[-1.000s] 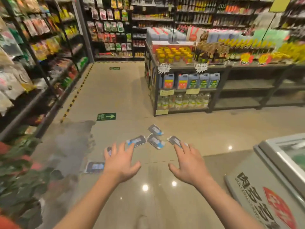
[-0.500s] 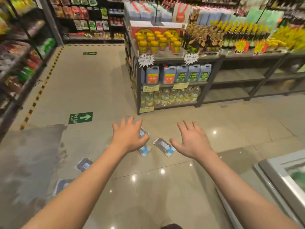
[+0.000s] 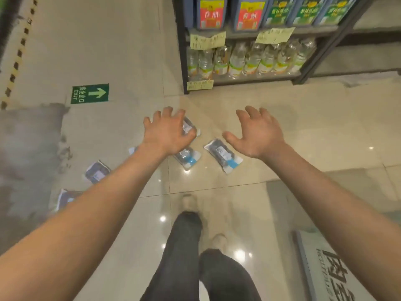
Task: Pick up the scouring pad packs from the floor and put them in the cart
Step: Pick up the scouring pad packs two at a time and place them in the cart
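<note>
Several scouring pad packs, dark pads in clear wrap with blue and white labels, lie scattered on the beige tiled floor. My left hand (image 3: pixel 167 131) hovers with spread fingers over one pack (image 3: pixel 189 127), partly hiding it; another pack (image 3: pixel 187 158) lies just below that hand. My right hand (image 3: pixel 258 133) is open, palm down, beside a pack (image 3: pixel 223 155) lying to its left. Two more packs (image 3: pixel 97 171) (image 3: pixel 67 198) lie further left, the nearer one partly behind my left forearm. The cart is out of view.
A dark metal shelf unit (image 3: pixel 181 61) with clear bottles and blue jugs stands just beyond the packs. A green exit arrow sticker (image 3: pixel 90 93) is on the floor at left. A freezer cabinet corner (image 3: pixel 325 268) is at lower right. My legs and shoes (image 3: pixel 188 203) are below.
The view has tilted down and come closer to the floor. Both hands have dropped nearer the packs, the left one now right over a pack; my legs have come into view.
</note>
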`<state>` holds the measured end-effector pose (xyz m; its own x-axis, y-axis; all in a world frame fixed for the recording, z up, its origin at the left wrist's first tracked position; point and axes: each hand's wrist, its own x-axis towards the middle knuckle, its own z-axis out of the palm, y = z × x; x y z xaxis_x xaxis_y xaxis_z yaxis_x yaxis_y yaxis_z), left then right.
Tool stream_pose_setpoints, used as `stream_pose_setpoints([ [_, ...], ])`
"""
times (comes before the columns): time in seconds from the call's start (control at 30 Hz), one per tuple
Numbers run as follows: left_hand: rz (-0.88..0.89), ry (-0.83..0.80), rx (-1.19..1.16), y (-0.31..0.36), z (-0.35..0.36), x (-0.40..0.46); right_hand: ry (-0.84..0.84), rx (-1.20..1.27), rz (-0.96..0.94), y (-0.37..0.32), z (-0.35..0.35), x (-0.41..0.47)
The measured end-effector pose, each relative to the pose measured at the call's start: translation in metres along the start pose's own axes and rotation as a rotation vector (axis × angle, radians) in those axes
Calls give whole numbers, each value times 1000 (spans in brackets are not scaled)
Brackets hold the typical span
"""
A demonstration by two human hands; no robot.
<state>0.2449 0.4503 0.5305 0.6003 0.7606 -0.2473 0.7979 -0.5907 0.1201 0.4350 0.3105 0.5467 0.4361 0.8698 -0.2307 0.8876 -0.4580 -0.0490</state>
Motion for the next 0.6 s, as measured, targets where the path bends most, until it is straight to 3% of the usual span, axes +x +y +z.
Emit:
stream_pose_setpoints([
  [0.1, -38, -73, -10, -10, 109, 73, -53, 42, 7, 23, 116, 67],
  [0.37, -65, -334, 82, -80, 449, 230, -402, -11, 118, 71, 458, 206],
  [0.47, -46, -384, 92, -101, 533, 265, -460, 63, 178, 77, 551, 255],
  [0.6, 44, -372, 145, -127, 600, 315, -460, 93, 202, 84, 621, 322],
])
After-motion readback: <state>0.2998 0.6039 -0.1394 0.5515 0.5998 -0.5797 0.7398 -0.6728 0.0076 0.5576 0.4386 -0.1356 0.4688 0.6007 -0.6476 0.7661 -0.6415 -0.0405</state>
